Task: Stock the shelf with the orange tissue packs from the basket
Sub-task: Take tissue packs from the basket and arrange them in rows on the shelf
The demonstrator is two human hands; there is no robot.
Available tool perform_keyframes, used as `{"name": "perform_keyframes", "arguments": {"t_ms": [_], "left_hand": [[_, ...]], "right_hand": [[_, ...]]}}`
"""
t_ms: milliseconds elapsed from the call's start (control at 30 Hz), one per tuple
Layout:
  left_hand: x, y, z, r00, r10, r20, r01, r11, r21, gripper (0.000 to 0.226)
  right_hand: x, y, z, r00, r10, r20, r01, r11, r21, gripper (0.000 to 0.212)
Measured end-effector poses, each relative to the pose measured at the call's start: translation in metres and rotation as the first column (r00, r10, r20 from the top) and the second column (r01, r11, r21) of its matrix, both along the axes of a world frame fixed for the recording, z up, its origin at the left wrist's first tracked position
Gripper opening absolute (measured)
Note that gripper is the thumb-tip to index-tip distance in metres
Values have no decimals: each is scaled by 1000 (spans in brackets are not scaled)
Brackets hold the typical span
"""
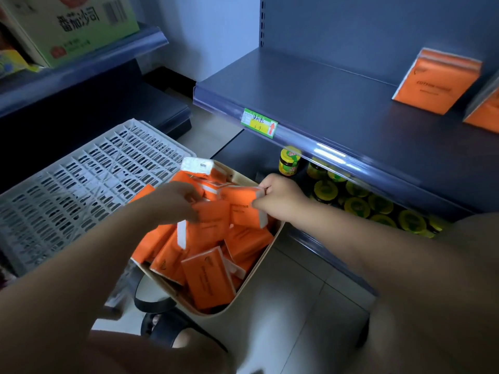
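A tan basket on the floor holds several orange tissue packs in a loose heap. Both hands are over the basket's far end. My right hand pinches the white end of an orange pack. My left hand grips the left edge of another orange pack just beside it. On the dark shelf at the right, an orange pack stands upright, and a second one is cut off by the frame's edge.
A white slatted crate lies left of the basket. Yellow-lidded jars fill the lower shelf under a price tag. A green carton sits on the left-hand shelf. A sandalled foot stands on the tiled floor beneath the basket.
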State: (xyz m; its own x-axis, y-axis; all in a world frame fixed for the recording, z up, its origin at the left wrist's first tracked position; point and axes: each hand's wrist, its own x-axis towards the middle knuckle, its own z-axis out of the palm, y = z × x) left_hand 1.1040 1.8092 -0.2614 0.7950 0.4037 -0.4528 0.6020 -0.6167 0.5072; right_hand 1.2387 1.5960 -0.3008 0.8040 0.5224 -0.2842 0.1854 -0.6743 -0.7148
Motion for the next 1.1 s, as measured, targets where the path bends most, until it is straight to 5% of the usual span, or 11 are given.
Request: {"name": "perform_keyframes", "arguments": {"t_ms": [133, 300, 433, 567, 800, 1000, 1100], "left_hand": [[7, 2, 39, 952, 221, 212, -130, 919, -373, 39], [27, -17, 82, 830, 363, 423, -68, 820, -569, 39], [51, -45, 109, 745, 359, 562, 41, 816, -576, 33], [81, -75, 118, 686, 305, 661, 136, 838, -528, 36], [132, -147, 113, 670, 227, 706, 278, 806, -523, 40], [154, -194, 99, 687, 137, 713, 351, 797, -491, 39], [163, -208, 98, 703, 100, 704, 378, 786, -489, 40]], "right_hand": [[23, -17, 51, 999, -33, 5, 33, 993, 115, 25], [49, -68, 123, 993, -112, 42, 91, 935, 344, 24], [69, -115, 158, 972, -236, 1, 199, 823, 532, 26], [80, -150, 171, 952, -305, 39, 233, 799, 555, 34], [77, -241, 189, 902, -416, 112, 306, 801, 515, 38], [93, -337, 190, 768, -594, 239, 445, 764, 467, 36], [109, -360, 181, 737, -667, 111, 521, 665, 536, 34]]}}
